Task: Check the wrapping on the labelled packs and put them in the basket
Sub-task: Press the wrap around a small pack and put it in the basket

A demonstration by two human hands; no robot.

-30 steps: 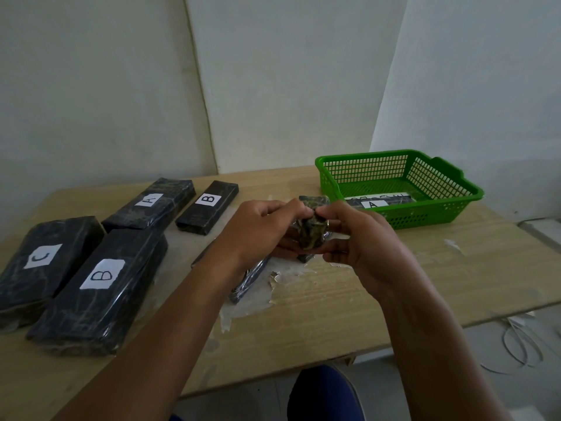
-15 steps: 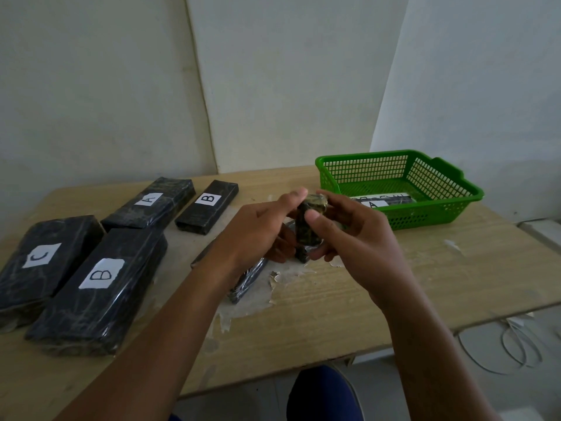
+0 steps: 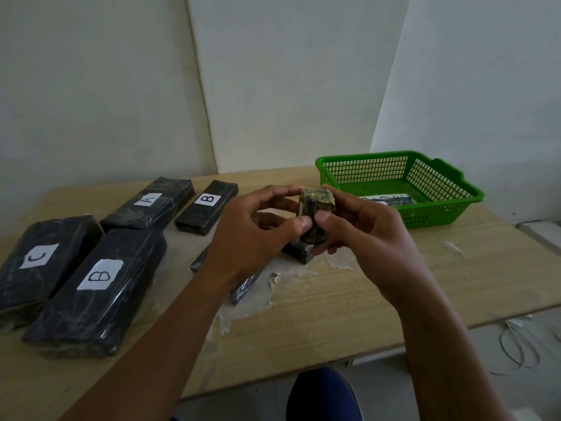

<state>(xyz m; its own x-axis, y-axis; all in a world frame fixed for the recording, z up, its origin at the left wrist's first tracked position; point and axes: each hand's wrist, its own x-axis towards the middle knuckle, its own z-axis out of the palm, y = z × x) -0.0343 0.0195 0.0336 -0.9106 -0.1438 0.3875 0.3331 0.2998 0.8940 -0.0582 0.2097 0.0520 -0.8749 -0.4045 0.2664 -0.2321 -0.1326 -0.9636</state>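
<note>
Both hands hold a small dark wrapped pack (image 3: pixel 315 208) upright above the table's middle, its end face turned toward me. My left hand (image 3: pixel 258 235) pinches its left side with thumb and fingers. My right hand (image 3: pixel 361 229) grips its right side, thumb on the front. The green basket (image 3: pixel 440 205) stands at the back right with one labelled pack (image 3: pixel 387 199) lying inside. Packs on the left: C (image 3: pixel 39 256), large B (image 3: pixel 97 287), A (image 3: pixel 148 202), small B (image 3: pixel 208 205).
Two more dark packs lie on the table under my hands, one (image 3: pixel 243 291) below my left wrist, one (image 3: pixel 299 252) beneath the held pack. Torn patches mark the wooden table (image 3: pixel 349 302). White cables (image 3: pixel 519 344) lie on the floor at right. A blue seat (image 3: pixel 321 396) is below.
The held pack has been turned from lying across my fingers to standing on end. Both hands lifted it slightly, and the thumbs moved to its front.
</note>
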